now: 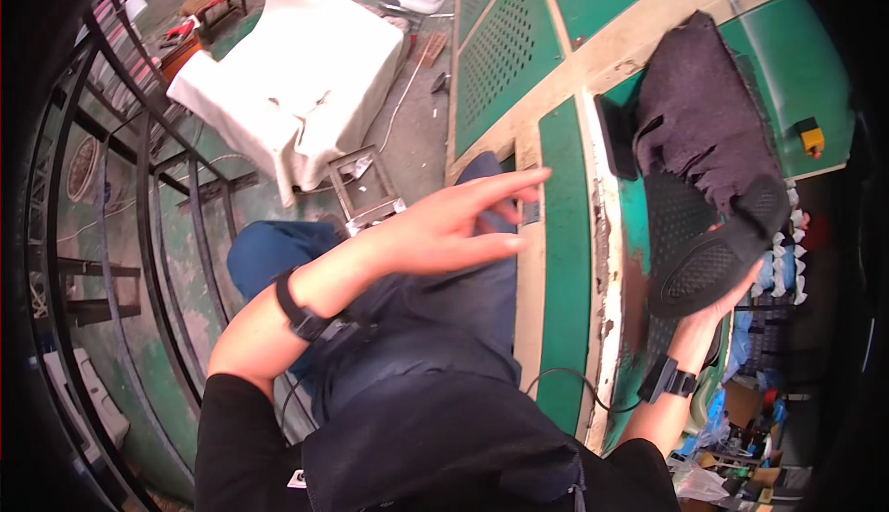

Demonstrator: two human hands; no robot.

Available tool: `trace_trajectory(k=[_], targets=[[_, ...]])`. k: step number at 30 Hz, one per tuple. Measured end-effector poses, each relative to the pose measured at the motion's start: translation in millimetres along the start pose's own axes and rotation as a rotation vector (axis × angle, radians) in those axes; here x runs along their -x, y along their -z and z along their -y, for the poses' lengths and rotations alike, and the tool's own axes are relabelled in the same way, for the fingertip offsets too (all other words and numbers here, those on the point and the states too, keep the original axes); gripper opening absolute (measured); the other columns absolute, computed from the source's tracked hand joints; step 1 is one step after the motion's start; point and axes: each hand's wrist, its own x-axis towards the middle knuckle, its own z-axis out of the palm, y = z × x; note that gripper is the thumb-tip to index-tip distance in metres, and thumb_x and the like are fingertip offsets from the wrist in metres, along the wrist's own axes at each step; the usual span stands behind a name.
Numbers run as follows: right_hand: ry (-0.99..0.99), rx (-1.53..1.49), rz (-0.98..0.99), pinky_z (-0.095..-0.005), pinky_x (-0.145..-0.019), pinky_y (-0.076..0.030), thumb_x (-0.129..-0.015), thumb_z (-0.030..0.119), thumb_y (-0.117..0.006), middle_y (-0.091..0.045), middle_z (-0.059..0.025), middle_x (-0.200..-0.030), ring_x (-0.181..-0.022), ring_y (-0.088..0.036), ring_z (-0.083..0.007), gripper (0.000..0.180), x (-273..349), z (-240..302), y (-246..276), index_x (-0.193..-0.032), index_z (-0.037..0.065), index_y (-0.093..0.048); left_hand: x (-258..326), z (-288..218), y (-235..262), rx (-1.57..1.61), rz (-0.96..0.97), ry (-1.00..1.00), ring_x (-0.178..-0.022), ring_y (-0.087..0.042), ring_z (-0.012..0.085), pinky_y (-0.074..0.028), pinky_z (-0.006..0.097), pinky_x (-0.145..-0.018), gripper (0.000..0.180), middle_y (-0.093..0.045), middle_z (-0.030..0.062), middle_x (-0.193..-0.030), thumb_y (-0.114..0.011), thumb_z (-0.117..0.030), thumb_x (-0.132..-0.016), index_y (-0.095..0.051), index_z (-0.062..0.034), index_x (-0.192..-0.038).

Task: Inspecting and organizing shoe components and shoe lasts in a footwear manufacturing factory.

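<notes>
My right hand is closed around a black rubber shoe sole, holding it from beneath and the right side. The sole's patterned tread faces up, over the green machine's top. Dark textured material shows just behind the sole. A frayed dark purple-grey cloth lies beyond it. My left hand is raised over my lap, its index finger and thumb stretched out, holding nothing. It is nearest the machine's green front panel. Several fingertips of my right hand are hidden by the sole.
A flat black object sits beside the cloth. A yellow and black block is farther right. Dark metal railings run along the left. A table draped in white cloth stands ahead-left, near a metal frame. Cluttered goods lie at lower right.
</notes>
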Motion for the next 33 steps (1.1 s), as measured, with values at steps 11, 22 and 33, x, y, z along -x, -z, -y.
trace_trajectory(k=[11,22,33], targets=[[-0.427,0.000,0.135,-0.0510,-0.108,-0.040,-0.091,0.037,-0.058,-0.059,-0.0240,-0.127,-0.123,-0.054,-0.0378,0.048,-8.3,-282.2,-132.2,-0.116,-0.003,-0.064,108.0,50.0,-46.5,0.898,-0.414,0.402,-0.135,-0.041,0.0238,-0.036,0.037,-0.110,0.084,-0.031,0.0199,-0.152,-0.060,-0.031,-0.094,-0.009,-0.0014,-0.155],[-1.035,0.010,-0.107,-0.0395,-0.075,-0.056,-0.087,0.021,-0.060,-0.069,-0.0122,-0.086,-0.076,-0.067,-0.0246,0.021,-15.5,-452.1,-107.5,-0.092,0.001,-0.066,149.1,139.0,-28.1,1.577,-0.760,0.564,-0.095,-0.070,0.0271,-0.056,0.041,-0.089,0.042,-0.071,0.0182,-0.110,-0.048,-0.029,-0.098,-0.059,0.0025,-0.123],[-0.639,0.286,0.650,-0.0320,-0.096,-0.046,-0.096,0.019,-0.050,-0.073,-0.0083,-0.097,-0.102,-0.064,-0.0177,0.030,-25.8,-465.2,-131.7,-0.097,0.001,-0.074,98.4,128.3,36.6,0.380,-1.040,0.652,-0.152,-0.010,0.0226,-0.006,0.046,-0.121,0.074,-0.017,0.0083,-0.164,-0.050,-0.041,-0.098,-0.018,-0.0128,-0.158]])
